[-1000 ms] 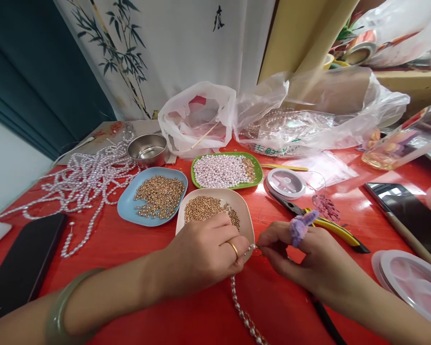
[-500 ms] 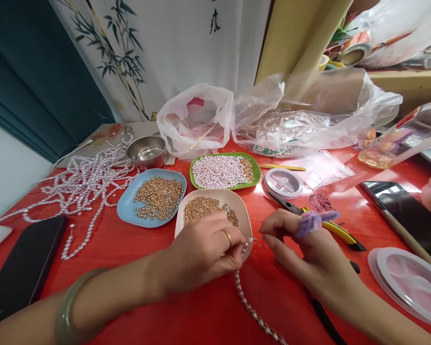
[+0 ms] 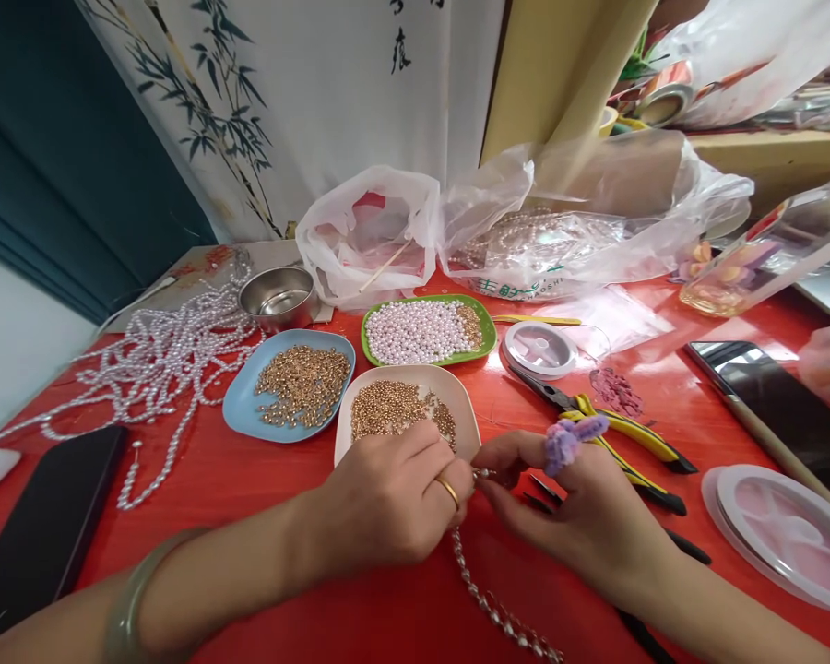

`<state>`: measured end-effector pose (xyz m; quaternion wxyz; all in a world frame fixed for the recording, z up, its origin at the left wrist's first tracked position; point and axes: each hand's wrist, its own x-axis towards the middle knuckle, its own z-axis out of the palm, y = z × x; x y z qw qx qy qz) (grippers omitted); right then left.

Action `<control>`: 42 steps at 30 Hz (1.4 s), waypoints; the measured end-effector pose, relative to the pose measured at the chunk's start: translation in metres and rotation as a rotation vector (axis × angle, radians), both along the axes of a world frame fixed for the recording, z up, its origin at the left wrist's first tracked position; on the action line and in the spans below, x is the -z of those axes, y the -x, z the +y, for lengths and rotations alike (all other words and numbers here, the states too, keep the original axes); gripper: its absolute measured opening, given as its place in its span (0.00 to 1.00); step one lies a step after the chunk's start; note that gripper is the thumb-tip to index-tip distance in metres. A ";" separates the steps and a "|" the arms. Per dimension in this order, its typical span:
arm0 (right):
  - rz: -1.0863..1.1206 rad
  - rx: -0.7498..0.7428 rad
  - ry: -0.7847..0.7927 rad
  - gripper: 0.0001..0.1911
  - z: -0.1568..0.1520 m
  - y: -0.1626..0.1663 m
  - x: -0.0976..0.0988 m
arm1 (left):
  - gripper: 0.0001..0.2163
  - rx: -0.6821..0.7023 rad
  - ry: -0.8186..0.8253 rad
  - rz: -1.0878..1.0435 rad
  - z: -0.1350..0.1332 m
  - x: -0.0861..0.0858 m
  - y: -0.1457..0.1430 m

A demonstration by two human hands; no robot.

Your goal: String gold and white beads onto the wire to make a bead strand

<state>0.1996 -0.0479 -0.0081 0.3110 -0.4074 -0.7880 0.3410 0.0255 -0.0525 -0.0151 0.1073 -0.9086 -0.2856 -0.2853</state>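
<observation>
My left hand [image 3: 387,498], with a gold ring, is closed in a pinch on the top end of a pearl bead strand [image 3: 494,609] that trails down toward me over the red table [image 3: 249,480]. My right hand [image 3: 567,503], wearing a fuzzy purple ring, pinches at the same strand tip, fingertips touching the left hand's. Both hands sit just in front of a beige dish [image 3: 460,410] of small gold beads. A blue dish [image 3: 239,410] of gold beads and a green dish [image 3: 488,327] of white pearls lie beyond.
Yellow-handled pliers [image 3: 622,433] and a thread spool [image 3: 539,349] lie right of the dishes. A pile of pearl strands [image 3: 159,360], a steel bowl [image 3: 280,293], plastic bags [image 3: 373,235], a black phone [image 3: 41,526], a tablet [image 3: 775,397] and a clear spool case [image 3: 781,530] ring the workspace.
My right hand has closed back in on the strand tip after opening and drawing apart; the two hands are now touching. The strand's tail has swung rightward.
</observation>
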 end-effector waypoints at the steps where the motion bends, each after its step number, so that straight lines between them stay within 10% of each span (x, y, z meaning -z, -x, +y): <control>1: -0.006 0.004 0.007 0.09 0.000 0.000 0.001 | 0.07 0.010 -0.025 0.004 -0.001 0.000 0.000; 25: 0.219 0.037 0.130 0.07 -0.003 -0.001 0.001 | 0.06 0.024 0.091 -0.049 0.000 -0.004 0.002; 37: 0.284 -0.040 0.247 0.05 0.002 -0.004 0.000 | 0.07 0.009 1.357 -0.575 0.003 -0.017 0.000; 42: 0.270 -0.025 0.230 0.05 0.002 -0.006 -0.002 | 0.04 -0.091 1.507 -0.815 0.004 -0.017 -0.004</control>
